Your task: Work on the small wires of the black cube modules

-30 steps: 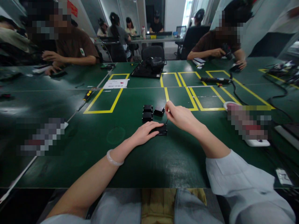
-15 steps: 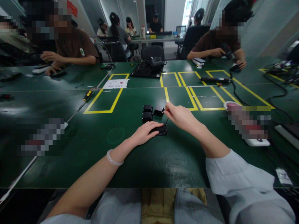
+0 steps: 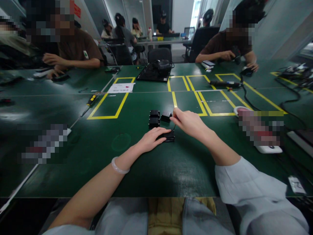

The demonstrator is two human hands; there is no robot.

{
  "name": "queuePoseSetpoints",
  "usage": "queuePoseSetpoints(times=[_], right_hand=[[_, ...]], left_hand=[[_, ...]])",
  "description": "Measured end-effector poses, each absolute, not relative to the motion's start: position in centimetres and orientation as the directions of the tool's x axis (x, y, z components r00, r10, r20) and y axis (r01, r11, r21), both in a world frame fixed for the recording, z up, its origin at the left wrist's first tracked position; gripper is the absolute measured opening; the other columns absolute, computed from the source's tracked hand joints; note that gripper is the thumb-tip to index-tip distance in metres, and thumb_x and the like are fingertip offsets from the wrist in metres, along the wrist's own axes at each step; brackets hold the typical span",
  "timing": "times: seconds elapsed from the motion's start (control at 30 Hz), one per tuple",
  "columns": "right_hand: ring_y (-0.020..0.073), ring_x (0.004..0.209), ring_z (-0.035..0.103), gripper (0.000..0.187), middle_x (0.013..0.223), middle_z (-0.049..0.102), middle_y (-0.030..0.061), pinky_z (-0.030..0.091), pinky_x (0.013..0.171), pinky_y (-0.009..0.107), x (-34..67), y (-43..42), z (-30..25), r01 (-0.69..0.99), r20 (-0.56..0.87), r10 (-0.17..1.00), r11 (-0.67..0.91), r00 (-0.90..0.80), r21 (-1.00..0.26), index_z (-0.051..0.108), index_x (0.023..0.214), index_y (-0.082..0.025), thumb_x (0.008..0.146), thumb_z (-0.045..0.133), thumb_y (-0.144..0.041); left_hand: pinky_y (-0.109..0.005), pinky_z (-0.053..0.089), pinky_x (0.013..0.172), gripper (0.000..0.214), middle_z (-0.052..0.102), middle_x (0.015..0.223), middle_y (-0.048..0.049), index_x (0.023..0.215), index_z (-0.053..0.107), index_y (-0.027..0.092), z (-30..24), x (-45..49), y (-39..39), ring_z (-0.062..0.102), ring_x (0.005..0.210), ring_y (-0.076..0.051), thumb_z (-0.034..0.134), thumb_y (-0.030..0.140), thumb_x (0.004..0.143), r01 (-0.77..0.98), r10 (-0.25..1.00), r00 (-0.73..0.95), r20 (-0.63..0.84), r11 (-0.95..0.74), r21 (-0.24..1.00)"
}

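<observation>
My left hand (image 3: 153, 138) lies over a small flat black rectangular block (image 3: 169, 138) on the table, its thumb along the near side and fingers on the top, holding it down. My right hand (image 3: 187, 120) is closed in a pinch around a thin tool with a narrow dark shaft (image 3: 174, 128). The shaft points down at the block's right end; its upper part is hidden in my fingers, and its tip is too small to make out. Just beyond, a pair of black blocks (image 3: 154, 118) stand together, with another black block (image 3: 166, 117) near my right fingertips.
The green table (image 3: 137, 173) carries yellow tape outlines. A yellow-black screwdriver (image 3: 92, 100) lies at left, a paper sheet (image 3: 121, 87) beyond it. A long black tool (image 3: 225, 84) with a cable lies at right. Blurred-out items flank both arms. Co-workers sit across the table.
My right fingers have shifted very slightly around the tool. My left hand and the blocks stay in place. The co-worker at the right has tilted the tool in one hand.
</observation>
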State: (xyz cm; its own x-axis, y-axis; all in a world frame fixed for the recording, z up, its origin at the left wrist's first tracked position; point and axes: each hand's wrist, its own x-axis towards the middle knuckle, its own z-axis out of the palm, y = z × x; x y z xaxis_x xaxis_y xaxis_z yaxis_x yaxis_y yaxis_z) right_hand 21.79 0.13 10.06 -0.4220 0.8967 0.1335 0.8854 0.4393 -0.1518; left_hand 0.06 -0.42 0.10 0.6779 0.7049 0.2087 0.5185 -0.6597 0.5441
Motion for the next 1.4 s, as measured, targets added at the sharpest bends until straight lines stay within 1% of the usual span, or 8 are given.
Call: queuePoseSetpoints(times=[0.17,0.27,0.5,0.67,0.77,1.03,1.17,1.4], right_hand=[[0.0167,0.067,0.056,0.025,0.085,0.068,0.0064,0.025,0.057,0.028,21.91,0.17,10.01,0.876,0.132,0.895,0.445,-0.427,-0.186,0.049,0.111,-0.019,0.096,0.032,-0.031],[0.0165,0.065,0.055,0.027,0.085,0.068,0.0062,0.025,0.057,0.028,21.96,0.05,10.05,0.876,0.138,0.894,0.446,-0.426,-0.184,0.049,0.112,-0.019,0.096,0.031,-0.030],[0.0175,0.068,0.057,0.028,0.083,0.068,0.0062,0.024,0.056,0.028,21.91,0.22,9.90,0.872,0.144,0.888,0.457,-0.436,-0.176,0.051,0.105,-0.020,0.097,0.032,-0.038],[0.0175,0.066,0.057,0.027,0.084,0.068,0.0063,0.024,0.055,0.027,22.01,0.24,9.90,0.879,0.140,0.896,0.441,-0.421,-0.182,0.048,0.112,-0.019,0.097,0.030,-0.033],[0.0176,0.065,0.056,0.027,0.084,0.068,0.0066,0.024,0.055,0.028,22.01,0.11,10.02,0.885,0.144,0.899,0.434,-0.413,-0.168,0.048,0.112,-0.019,0.097,0.029,-0.032],[0.0182,0.071,0.058,0.028,0.085,0.068,0.0069,0.024,0.056,0.028,21.80,0.10,10.06,0.890,0.136,0.900,0.432,-0.414,-0.148,0.052,0.106,-0.020,0.097,0.033,-0.039],[0.0176,0.069,0.057,0.026,0.085,0.068,0.0067,0.024,0.056,0.027,21.86,0.09,10.14,0.891,0.113,0.904,0.426,-0.413,-0.159,0.051,0.110,-0.020,0.097,0.033,-0.033],[0.0164,0.064,0.055,0.026,0.081,0.068,0.0058,0.024,0.055,0.027,21.94,0.03,9.93,0.877,0.155,0.891,0.449,-0.426,-0.170,0.050,0.110,-0.019,0.096,0.032,-0.030]], left_hand=[[-0.039,0.039,0.107,0.040,0.056,0.132,-0.0052,0.139,0.046,0.028,0.20,0.12,-0.43,0.050,0.123,-0.022,0.046,0.031,0.099,0.518,0.704,0.681,0.202,-0.658,0.547],[-0.038,0.039,0.107,0.039,0.056,0.133,-0.0049,0.138,0.047,0.027,0.36,0.13,-0.44,0.050,0.123,-0.021,0.047,0.030,0.099,0.520,0.704,0.682,0.198,-0.657,0.546],[-0.038,0.041,0.104,0.039,0.057,0.131,-0.0051,0.138,0.047,0.027,0.46,0.13,-0.50,0.052,0.120,-0.022,0.047,0.031,0.099,0.524,0.708,0.678,0.197,-0.654,0.546],[-0.038,0.040,0.105,0.040,0.056,0.133,-0.0052,0.139,0.047,0.028,0.33,0.11,-0.46,0.050,0.122,-0.022,0.046,0.031,0.099,0.521,0.707,0.680,0.197,-0.654,0.549],[-0.038,0.040,0.106,0.040,0.056,0.133,-0.0052,0.139,0.046,0.027,0.24,0.07,-0.40,0.050,0.123,-0.022,0.047,0.031,0.099,0.522,0.707,0.680,0.195,-0.654,0.547],[-0.038,0.040,0.105,0.040,0.057,0.131,-0.0054,0.139,0.047,0.027,-0.02,0.06,-0.33,0.051,0.120,-0.022,0.047,0.032,0.099,0.517,0.702,0.681,0.207,-0.661,0.544],[-0.038,0.040,0.105,0.040,0.056,0.132,-0.0052,0.139,0.047,0.027,0.13,0.08,-0.41,0.051,0.120,-0.022,0.046,0.032,0.099,0.517,0.703,0.679,0.210,-0.661,0.544],[-0.038,0.040,0.106,0.040,0.056,0.132,-0.0051,0.140,0.046,0.028,0.10,0.03,-0.37,0.051,0.121,-0.022,0.046,0.032,0.100,0.518,0.704,0.679,0.207,-0.659,0.545]])
